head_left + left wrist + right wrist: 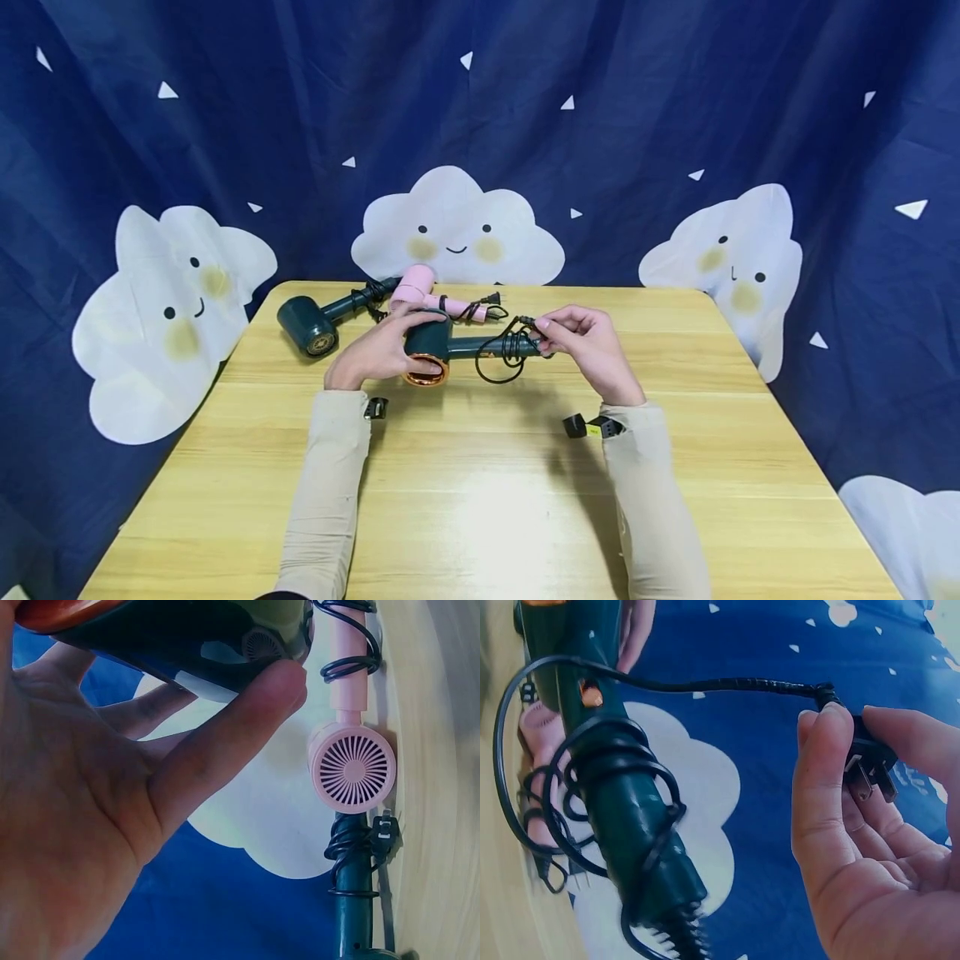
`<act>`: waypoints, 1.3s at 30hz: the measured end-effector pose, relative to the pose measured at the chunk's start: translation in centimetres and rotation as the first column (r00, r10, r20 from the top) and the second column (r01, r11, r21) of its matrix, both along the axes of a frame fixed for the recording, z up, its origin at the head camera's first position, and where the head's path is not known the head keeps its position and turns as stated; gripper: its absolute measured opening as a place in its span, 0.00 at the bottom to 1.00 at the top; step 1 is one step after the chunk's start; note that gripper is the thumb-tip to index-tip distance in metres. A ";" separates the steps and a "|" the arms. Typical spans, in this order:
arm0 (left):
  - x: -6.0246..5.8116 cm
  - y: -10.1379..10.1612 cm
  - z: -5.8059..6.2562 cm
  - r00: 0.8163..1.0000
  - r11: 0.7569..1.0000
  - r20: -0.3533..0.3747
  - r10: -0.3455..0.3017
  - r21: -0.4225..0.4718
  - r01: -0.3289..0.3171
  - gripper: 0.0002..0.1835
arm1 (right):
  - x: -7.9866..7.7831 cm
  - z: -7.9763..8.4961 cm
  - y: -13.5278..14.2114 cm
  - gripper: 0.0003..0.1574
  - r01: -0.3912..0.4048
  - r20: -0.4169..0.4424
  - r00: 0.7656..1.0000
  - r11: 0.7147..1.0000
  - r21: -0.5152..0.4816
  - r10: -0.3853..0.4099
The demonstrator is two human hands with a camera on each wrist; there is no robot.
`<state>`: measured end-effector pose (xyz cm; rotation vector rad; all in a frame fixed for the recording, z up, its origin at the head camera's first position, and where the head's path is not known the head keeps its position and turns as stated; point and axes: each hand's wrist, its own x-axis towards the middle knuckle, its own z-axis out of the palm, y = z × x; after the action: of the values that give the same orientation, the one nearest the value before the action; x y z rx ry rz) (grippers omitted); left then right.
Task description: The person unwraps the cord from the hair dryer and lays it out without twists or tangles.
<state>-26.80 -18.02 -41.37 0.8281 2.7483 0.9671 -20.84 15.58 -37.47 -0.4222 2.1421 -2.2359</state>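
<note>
A dark green hair dryer [429, 337] with a copper-coloured rim is held up over the table, its handle pointing right. My left hand [377, 350] grips its barrel, thumb on one side and fingers on the other. Black cord [622, 769] winds in loose loops round the handle. Between thumb and fingers, my right hand [583, 346] pinches the black two-pin plug [870, 757] beside the handle's end. In the right wrist view a stretch of cord runs from the loops to that plug.
Behind the held dryer lies a pink hair dryer [412, 287] with its cord wrapped round the handle. Another dark green hair dryer [306, 325] lies at the table's back left. The wooden table [480, 483] meets a blue cloud-printed curtain [480, 108] at its far edge.
</note>
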 end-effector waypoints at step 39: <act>0.1 -2.3 0.9 0.999 0.998 0.010 0.052 0.046 -0.053 0.48 | -2.6 -5.2 4.6 0.15 -0.406 0.304 0.890 0.893 0.192 0.339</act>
<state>-26.67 -20.36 -40.42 0.7601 2.7635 1.0447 -23.48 20.19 -42.69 -0.4529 1.9668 -1.6829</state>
